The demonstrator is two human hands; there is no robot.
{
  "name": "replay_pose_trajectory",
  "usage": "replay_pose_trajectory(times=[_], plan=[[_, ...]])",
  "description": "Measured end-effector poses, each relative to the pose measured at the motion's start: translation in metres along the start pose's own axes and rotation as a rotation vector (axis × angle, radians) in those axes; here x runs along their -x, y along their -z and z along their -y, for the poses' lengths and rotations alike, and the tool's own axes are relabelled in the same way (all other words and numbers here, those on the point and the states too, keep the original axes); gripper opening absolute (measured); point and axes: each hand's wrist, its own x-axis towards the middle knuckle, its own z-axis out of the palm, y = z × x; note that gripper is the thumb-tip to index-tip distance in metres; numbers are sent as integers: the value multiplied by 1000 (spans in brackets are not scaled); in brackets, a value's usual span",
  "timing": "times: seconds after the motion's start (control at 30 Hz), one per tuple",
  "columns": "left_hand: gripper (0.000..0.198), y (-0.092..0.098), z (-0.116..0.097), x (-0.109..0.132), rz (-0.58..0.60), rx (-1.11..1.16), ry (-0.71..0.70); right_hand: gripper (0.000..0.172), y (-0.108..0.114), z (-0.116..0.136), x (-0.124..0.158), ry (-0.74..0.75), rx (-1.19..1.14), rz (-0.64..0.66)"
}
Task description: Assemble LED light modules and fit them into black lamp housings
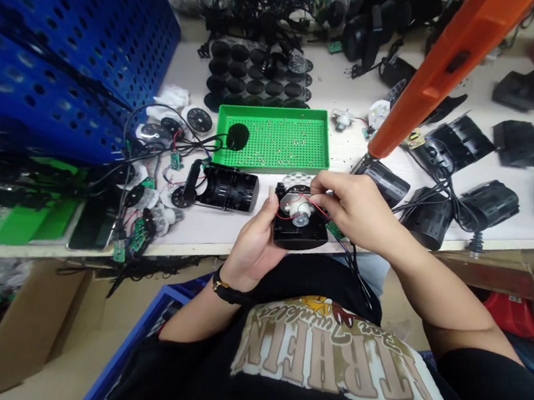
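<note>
My left hand [260, 244] is closed around the side of a black plastic housing [300, 236], held at the bench's front edge. Inside the housing sits a small motor [300, 208] with a pale body and a clear round piece on it. Thin red wires [316, 206] loop around it. The fingers of my right hand [343, 201] pinch at the housing's far right edge, by the red wires; what exactly lies between the fingertips I cannot make out. A small green circuit board [335, 230] hangs at the right side, below my right hand, with dark cables running down.
A green perforated tray [271, 164] with scattered small screws lies behind the housing. Another black housing [230, 188] is to the left, near motor parts and boards. An orange electric screwdriver [432, 84] hangs at the right. A blue perforated crate [73, 46] stands at the left.
</note>
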Motion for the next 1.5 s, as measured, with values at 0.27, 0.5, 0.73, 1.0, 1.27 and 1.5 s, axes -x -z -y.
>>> replay_pose_trajectory(times=[0.27, 0.5, 0.73, 1.0, 1.27, 1.5], plan=[[41, -6, 2, 2, 12, 63, -13, 12, -4, 0, 1, -17, 36, 8], [36, -5, 3, 2, 37, 81, -18, 12, -3, 2, 2, -16, 112, 45], [26, -6, 2, 0, 3, 146, -2, 14, 0, 8, 7, 26, 297, 110], [28, -3, 11, 5, 46, 72, -150, 27, -8, 8, 28, 151, 600, 37], [36, -5, 13, 9, 88, -24, -229, 32, -16, 5, 43, 369, 651, -182], [36, -6, 15, 7, 33, -58, -219, 31, -20, 0, 49, 434, 621, -222]])
